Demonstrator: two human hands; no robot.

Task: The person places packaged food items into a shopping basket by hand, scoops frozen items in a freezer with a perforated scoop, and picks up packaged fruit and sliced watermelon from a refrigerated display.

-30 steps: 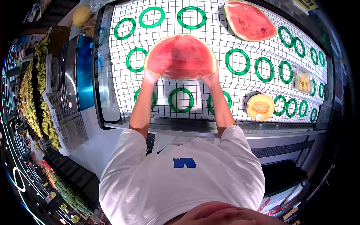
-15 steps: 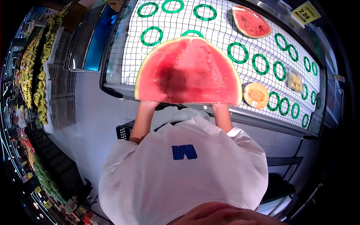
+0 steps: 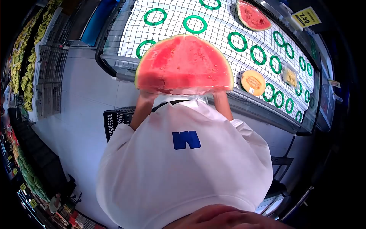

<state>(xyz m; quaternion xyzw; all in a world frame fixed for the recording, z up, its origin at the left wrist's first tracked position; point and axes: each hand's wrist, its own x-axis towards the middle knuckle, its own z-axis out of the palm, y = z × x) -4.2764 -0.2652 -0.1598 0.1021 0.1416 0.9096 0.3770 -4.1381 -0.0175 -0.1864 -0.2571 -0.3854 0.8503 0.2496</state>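
Observation:
A large cut watermelon piece [image 3: 185, 65], its red face toward me and seemingly wrapped in clear film, is held up in front of my chest. My left hand [image 3: 148, 94] supports it beneath its lower left corner, and my right hand [image 3: 219, 94] supports the lower right; most fingers of both are hidden behind the fruit. Beyond it stands a display case [image 3: 244, 97] with a white, grid-lined surface and several green rings [image 3: 195, 24]. Half an orange-fleshed melon [image 3: 253, 83] lies just right of the watermelon, in the case.
Another cut watermelon [image 3: 253, 16] and a clear pack of yellow fruit [image 3: 290, 76] lie in the case. A price sign [image 3: 306, 17] hangs at upper right. A black perforated crate [image 3: 114, 120] is left of my body. Bananas [image 3: 28, 82] and stacked crates [image 3: 49, 84] stand farther left.
The watermelon came in from over the case toward my chest, both hands still holding it. My view has turned, so the case now slants and more floor shows at the left.

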